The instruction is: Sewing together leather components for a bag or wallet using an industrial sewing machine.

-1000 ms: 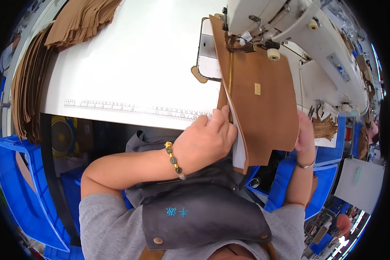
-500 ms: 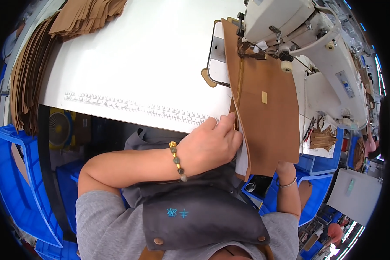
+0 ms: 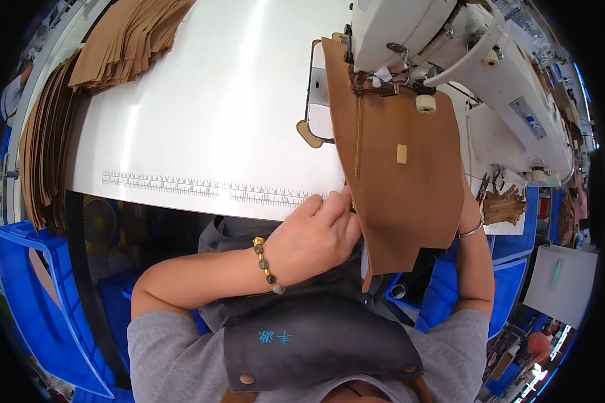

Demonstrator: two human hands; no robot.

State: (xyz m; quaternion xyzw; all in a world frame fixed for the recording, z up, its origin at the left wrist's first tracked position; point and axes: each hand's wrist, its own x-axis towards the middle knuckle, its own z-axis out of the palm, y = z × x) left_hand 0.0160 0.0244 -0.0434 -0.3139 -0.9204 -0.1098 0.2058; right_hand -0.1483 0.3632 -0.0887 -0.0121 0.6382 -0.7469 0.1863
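Observation:
A large brown leather-like panel (image 3: 410,195) lies under the head of a white sewing machine (image 3: 410,40), its near end hanging past the table edge. Down its left part runs a narrow yellowish strip (image 3: 357,138), and a small pale yellow patch (image 3: 402,154) sits near its middle. My left hand (image 3: 319,232), with a beaded bracelet at the wrist, is closed with its fingertips pinching the panel's left edge. At the right edge is my right hand (image 3: 472,208), wearing a bangle; the panel hides its fingers.
Stacks of brown pieces (image 3: 131,43) lie at the table's far left, others (image 3: 47,141) draping over its side. A printed ruler (image 3: 202,185) runs along the front of the white table (image 3: 249,101). Blue bins (image 3: 54,295) stand below. Small brown strips (image 3: 504,205) lie at right.
My right hand has moved from the panel's near corner forward along its right edge. The panel's raised left side has flattened, showing more of the strip. My left hand stays at the left edge.

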